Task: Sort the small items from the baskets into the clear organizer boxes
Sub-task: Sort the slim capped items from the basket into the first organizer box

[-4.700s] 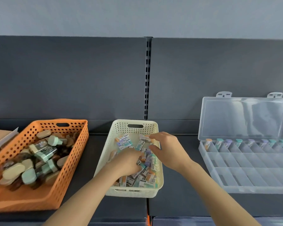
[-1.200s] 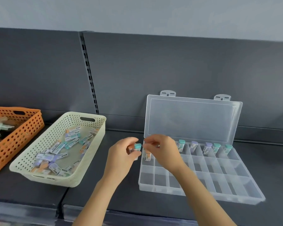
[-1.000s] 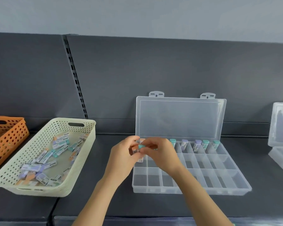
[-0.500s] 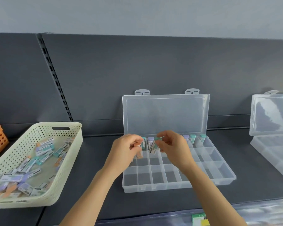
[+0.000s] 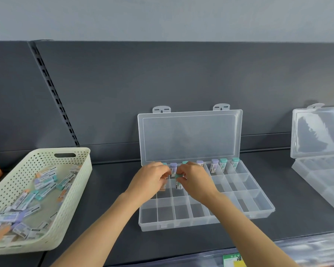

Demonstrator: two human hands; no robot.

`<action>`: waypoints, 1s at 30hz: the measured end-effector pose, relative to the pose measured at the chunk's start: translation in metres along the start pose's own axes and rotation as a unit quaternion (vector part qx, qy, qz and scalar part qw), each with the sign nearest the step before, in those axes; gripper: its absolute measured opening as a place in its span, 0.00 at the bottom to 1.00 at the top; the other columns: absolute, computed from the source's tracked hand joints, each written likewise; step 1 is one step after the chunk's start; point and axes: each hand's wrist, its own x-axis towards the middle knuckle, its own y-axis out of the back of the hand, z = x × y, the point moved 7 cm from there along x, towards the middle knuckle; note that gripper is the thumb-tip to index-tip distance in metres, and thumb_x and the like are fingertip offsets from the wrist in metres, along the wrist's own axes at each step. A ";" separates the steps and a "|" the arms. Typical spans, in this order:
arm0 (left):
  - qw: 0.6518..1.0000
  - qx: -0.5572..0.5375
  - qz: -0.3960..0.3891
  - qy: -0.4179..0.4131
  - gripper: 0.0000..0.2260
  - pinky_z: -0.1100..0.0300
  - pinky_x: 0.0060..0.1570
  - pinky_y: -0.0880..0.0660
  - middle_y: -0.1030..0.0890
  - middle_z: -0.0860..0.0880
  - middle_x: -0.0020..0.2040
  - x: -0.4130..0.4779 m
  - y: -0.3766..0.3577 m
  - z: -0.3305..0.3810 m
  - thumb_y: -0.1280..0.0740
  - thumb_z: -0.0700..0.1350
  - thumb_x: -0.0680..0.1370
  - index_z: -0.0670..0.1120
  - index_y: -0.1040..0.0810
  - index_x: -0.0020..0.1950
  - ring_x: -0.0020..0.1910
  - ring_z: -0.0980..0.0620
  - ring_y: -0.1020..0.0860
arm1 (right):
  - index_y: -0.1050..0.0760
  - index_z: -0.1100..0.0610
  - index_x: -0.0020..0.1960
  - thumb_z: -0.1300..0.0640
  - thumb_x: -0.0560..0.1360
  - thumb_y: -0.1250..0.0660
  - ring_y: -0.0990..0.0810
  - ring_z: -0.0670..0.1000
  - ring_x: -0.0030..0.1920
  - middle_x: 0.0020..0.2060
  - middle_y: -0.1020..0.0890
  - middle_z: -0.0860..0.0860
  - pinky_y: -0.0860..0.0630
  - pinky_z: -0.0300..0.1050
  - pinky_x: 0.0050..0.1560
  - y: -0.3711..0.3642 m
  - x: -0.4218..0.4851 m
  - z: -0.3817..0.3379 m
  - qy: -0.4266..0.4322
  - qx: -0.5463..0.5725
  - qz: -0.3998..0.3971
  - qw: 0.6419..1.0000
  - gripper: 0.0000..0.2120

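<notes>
Shows both hands dropped from the back row of the clear organizer box to its second row within half a second; suggests back row filled, sorting moving forward; shows right hand pinching a teal-capped item upright in a second-row compartment; shows left hand curled round what looks like an orange item, mostly hidden; leaves many items in the cream basket.

The left hand and right hand moved from cream basket to clear organizer box, lowering an orange item and teal-capped item inside.
</notes>
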 end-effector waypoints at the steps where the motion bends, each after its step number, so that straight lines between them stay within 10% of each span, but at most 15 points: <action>1: 1.000 0.002 0.003 -0.002 0.06 0.68 0.44 0.32 0.21 0.50 0.50 0.000 -0.001 0.000 0.36 0.41 0.78 0.46 0.21 0.53 0.45 0.55 0.27 | 0.21 0.61 0.49 0.60 0.77 0.36 0.23 0.54 0.44 0.46 0.20 0.55 0.24 0.44 0.46 -0.001 0.000 -0.001 0.004 -0.002 -0.005 1.000 0.07; 30: 0.999 0.010 0.006 0.052 0.21 0.61 0.60 0.30 0.27 0.55 0.64 -0.019 0.002 -0.019 0.31 0.50 0.75 0.53 0.30 0.68 0.60 0.55 0.29 | 0.22 0.57 0.59 0.60 0.74 0.31 0.23 0.53 0.51 0.52 0.19 0.53 0.24 0.43 0.52 0.005 -0.007 -0.007 0.008 0.053 0.010 0.999 0.14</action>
